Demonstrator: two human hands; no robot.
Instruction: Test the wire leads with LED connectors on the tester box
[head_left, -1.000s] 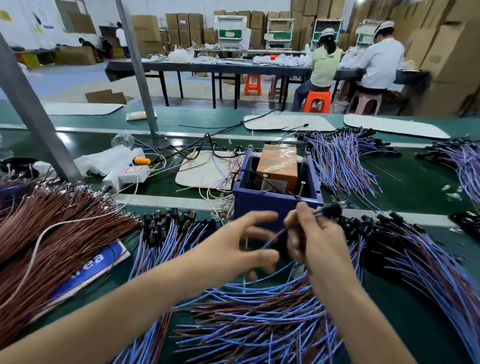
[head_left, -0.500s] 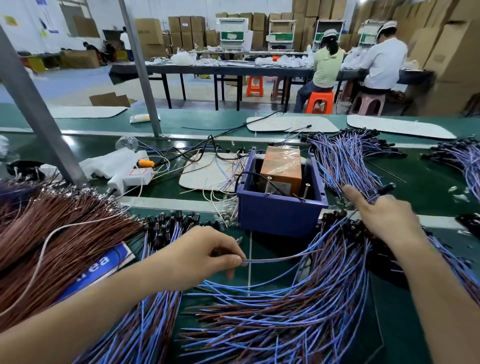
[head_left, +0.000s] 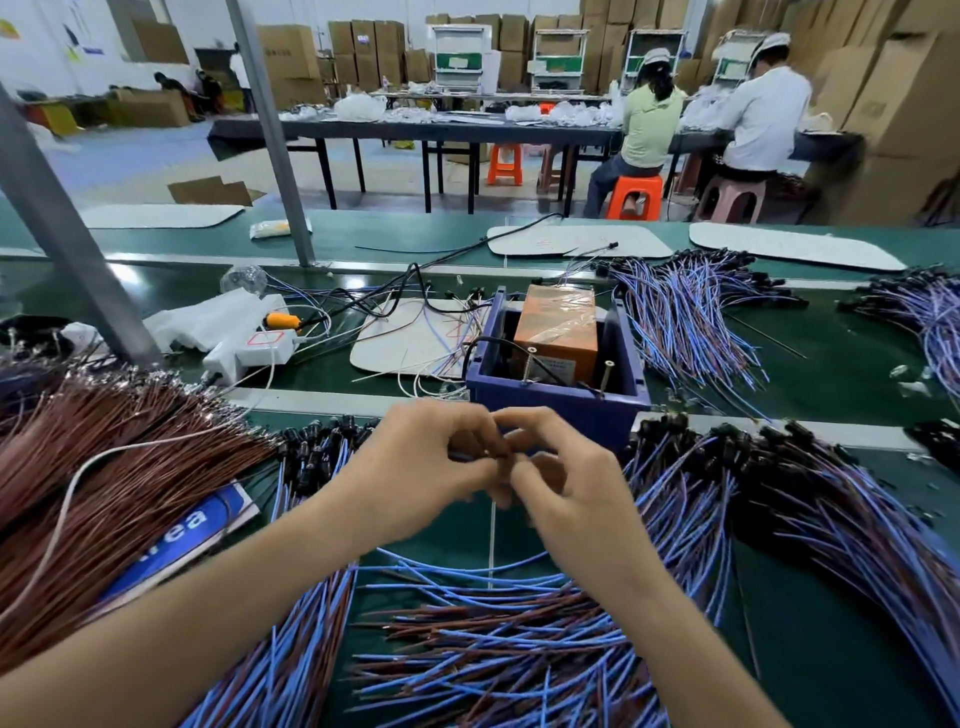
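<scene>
The tester box (head_left: 556, 402) is a dark blue open bin holding an orange block (head_left: 558, 330) with two upright metal pins at its front. Just in front of it my left hand (head_left: 421, 467) and my right hand (head_left: 566, 488) meet, fingertips pinching the ends of a thin blue wire lead (head_left: 470, 456) between them. The lead's connector is hidden behind my fingers. Piles of blue and brown leads with black LED connectors lie on the right (head_left: 779, 493), below my hands (head_left: 493, 639) and on the left (head_left: 311, 457).
A big bundle of brown wires (head_left: 104, 467) covers the left side, over a blue printed card (head_left: 176, 535). Behind the box lie a white power strip (head_left: 254, 351), a white pad (head_left: 410, 338) and more blue leads (head_left: 685, 317). A grey post (head_left: 67, 234) rises at left. Two people sit at a far table.
My right hand came back from the pile at the right to the middle. Both hands now meet in front of the box, pinching a lead between them.
</scene>
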